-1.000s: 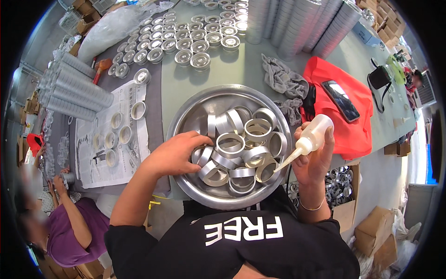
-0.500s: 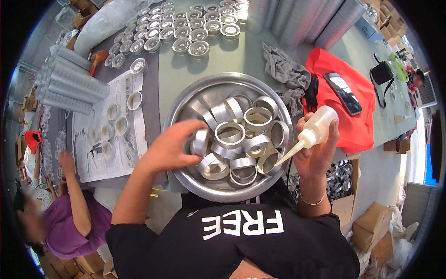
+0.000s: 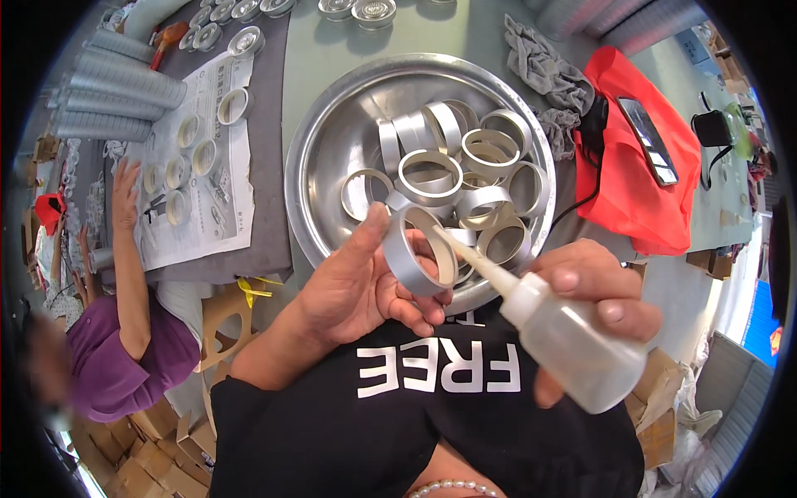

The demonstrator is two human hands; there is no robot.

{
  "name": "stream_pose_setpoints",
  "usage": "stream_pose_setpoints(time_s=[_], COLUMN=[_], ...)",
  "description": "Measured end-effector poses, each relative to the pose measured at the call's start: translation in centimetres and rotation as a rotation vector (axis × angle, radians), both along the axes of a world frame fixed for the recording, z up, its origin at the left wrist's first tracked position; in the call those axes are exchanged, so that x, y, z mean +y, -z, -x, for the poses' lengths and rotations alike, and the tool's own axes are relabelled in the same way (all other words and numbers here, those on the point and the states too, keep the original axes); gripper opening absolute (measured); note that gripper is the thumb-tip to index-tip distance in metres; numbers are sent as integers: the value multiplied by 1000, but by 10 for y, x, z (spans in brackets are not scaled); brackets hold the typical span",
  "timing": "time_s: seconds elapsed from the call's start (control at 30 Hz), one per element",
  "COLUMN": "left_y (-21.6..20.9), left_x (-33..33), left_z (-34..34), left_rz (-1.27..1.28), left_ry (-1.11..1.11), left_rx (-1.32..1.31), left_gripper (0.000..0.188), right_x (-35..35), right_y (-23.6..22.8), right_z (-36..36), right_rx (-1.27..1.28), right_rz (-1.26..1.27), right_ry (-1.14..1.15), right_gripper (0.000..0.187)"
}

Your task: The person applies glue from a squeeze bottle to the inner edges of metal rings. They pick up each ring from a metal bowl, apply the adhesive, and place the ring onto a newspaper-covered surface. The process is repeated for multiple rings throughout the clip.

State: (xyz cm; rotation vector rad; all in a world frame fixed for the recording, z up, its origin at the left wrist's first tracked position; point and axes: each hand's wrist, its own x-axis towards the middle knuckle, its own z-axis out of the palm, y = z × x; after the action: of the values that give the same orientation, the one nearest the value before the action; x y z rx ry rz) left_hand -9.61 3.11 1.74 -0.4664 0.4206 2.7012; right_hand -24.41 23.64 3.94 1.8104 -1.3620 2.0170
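My left hand (image 3: pixel 353 290) grips a silver metal ring (image 3: pixel 409 259) in front of my chest, over the near rim of a round steel tray (image 3: pixel 311 133). In my right hand (image 3: pixel 594 290) is a translucent squeeze bottle (image 3: pixel 581 349), tilted with its base toward me. Its long tapered nozzle (image 3: pixel 477 261) points into the ring, the tip at the inner wall. Whether the tip touches the wall I cannot tell. Several more silver rings (image 3: pixel 430 177) lie loosely piled in the tray.
Several rings (image 3: pixel 204 157) lie on newspaper (image 3: pixel 232 191) at left, near stacked ring columns (image 3: pixel 124 83). Metal cup-shaped parts (image 3: pixel 374 12) stand at the back. A grey rag (image 3: pixel 548 66), red cloth (image 3: pixel 606 83) and phone (image 3: pixel 647 141) are at right. A person in purple (image 3: pixel 112 357) works at left.
My left hand has lifted a ring from the tray toward my chest. My right hand has brought the bottle in, its nozzle now inside that ring. The view has shifted nearer.
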Motion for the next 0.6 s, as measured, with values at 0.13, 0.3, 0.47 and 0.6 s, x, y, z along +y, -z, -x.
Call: stream_pose_setpoints(time_s=[0.13,0.3,0.47,0.6], left_y=[-4,-7,-18,-28], left_x=[4,8,8,13], left_z=[-1,0,5,6], left_rz=[29,73,401,596], left_ry=[76,84,46,-100], left_rx=[-40,-12,47,114], left_gripper=[97,95,85,79], right_x=[-10,-17,-15,0], right_y=[0,1,-3,-5], right_z=[-2,-4,-6,-6], right_rx=[123,142,145,127], right_rz=[-24,11,-17,-138], right_ry=[-4,27,103,111], right_gripper=[86,74,68,78])
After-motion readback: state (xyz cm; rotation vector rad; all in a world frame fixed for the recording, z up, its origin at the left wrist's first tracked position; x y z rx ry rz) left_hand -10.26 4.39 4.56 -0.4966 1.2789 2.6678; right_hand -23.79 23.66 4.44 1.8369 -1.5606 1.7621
